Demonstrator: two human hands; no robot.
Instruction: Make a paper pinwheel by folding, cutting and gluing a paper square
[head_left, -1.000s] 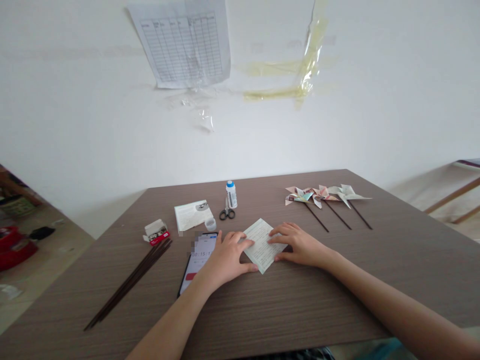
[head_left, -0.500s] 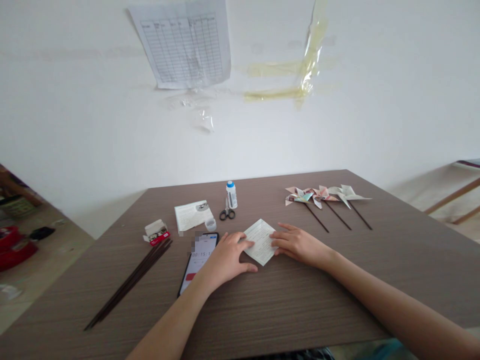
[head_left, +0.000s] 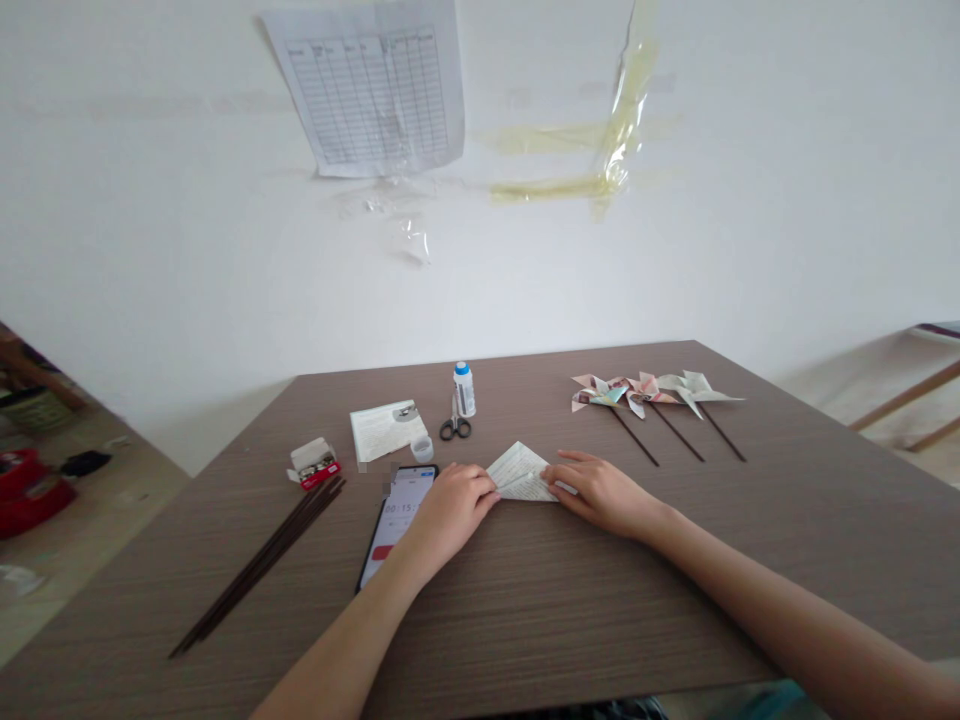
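Note:
A printed sheet of paper (head_left: 523,474), folded into a triangle with its point away from me, lies on the table between my hands. My left hand (head_left: 455,505) pinches its left corner between thumb and fingers. At the right corner my right hand (head_left: 600,490) grips the paper, fingers closed on it. A phone (head_left: 394,515) with a running timer lies partly under my left forearm. Beyond the hands stand a white glue bottle (head_left: 464,390) with a blue cap and black-handled scissors (head_left: 454,428), with a small translucent cap (head_left: 421,449) beside them.
Three paper pinwheels on dark sticks lie at the back right, the nearest-left pinwheel (head_left: 600,392) overlapping its neighbour. To the left are a bundle of dark sticks (head_left: 259,565), an open red-and-white box (head_left: 314,464) of small metal pieces and a stack of paper (head_left: 386,430). A wall stands behind the table (head_left: 525,610).
The paper went from a flat diamond to a triangle, its near corner folded up and away from me. My left hand's fingers and thumb have closed on the left corner.

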